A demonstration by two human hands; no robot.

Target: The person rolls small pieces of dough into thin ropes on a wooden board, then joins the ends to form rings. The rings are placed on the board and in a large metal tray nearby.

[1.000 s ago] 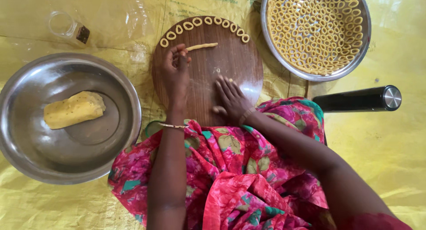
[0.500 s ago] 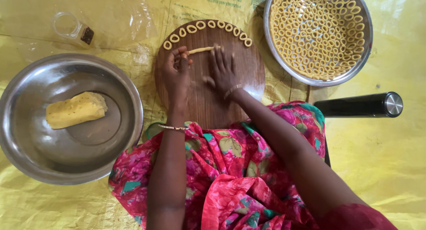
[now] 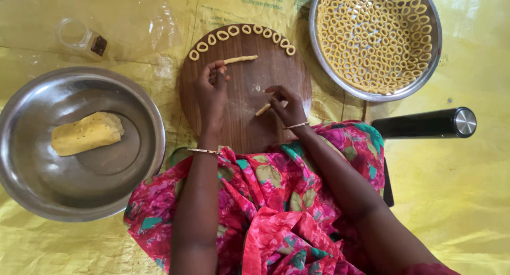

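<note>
On a round dark wooden board [image 3: 249, 121], set over a crinkled yellow plastic sheet [image 3: 467, 200]: two bare forearms reaching forward out of a pink floral garment [image 3: 276, 200], a thin bangle at each wrist. Left hand [image 3: 211, 92] held palm down with wrist straight, fingers curled inward and tips gathered close near the board's upper left (whether anything lies pinched between them, impossible to tell). Right hand [image 3: 287, 105] bent in from the right, knuckles raised, fingertips pressed together on a short pale-yellow dough strip [image 3: 263, 110] lying slantwise at the board's centre. A longer rolled dough stick [image 3: 240, 59], smooth and thin, resting untouched just above the left hand. Along the board's far edge, an arc of small pale dough rings [image 3: 241, 36], each a little loop set beside the next. At upper right, a shiny round steel plate [image 3: 433, 68] filled edge to edge with the same rings. At left, a wide steel bowl [image 3: 32, 190], dull and scratched, holding an oblong yellow dough lump [image 3: 85, 132]. Beside the right arm, a black cylinder with a steel cap [image 3: 425, 124] lying on its side; at upper left, a small clear jar [image 3: 79, 37].
</note>
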